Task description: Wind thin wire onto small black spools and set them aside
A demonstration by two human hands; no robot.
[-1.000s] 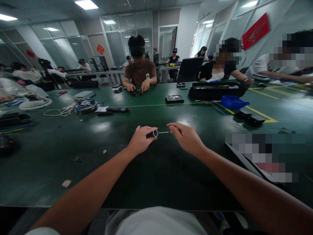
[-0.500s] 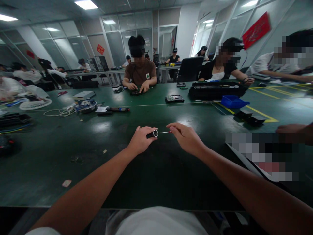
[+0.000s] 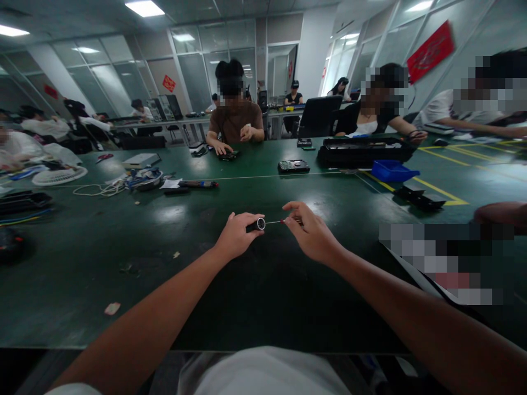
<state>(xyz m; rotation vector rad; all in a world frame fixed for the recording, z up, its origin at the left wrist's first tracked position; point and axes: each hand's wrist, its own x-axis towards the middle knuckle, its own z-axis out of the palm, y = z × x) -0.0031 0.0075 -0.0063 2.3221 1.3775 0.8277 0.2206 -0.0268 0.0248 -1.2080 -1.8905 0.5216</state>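
Note:
Near the middle of the green table, my left hand (image 3: 239,235) is closed around a short black cylinder (image 3: 257,224) with a pale ring at its end, which faces right. My right hand (image 3: 309,230) pinches the red end of a thin screwdriver (image 3: 274,222). The screwdriver's metal shaft points left, and its tip meets the ringed end of the cylinder. Whether the tip sits inside it is too small to tell. Both hands are held above the table surface.
On the green table (image 3: 288,307), a hard drive (image 3: 293,165) lies ahead, with a long black housing (image 3: 364,152) and a blue tray (image 3: 393,171) to the right. Tools (image 3: 197,185) and cables (image 3: 102,189) lie left. Across sits a person (image 3: 236,120); a laptop-like slab's edge (image 3: 415,271) is near right.
My right hand's fingers have shifted slightly on the screwdriver's red end, with the forefinger lifted. My left hand has hardly moved. The person opposite has raised one hand off a small black object.

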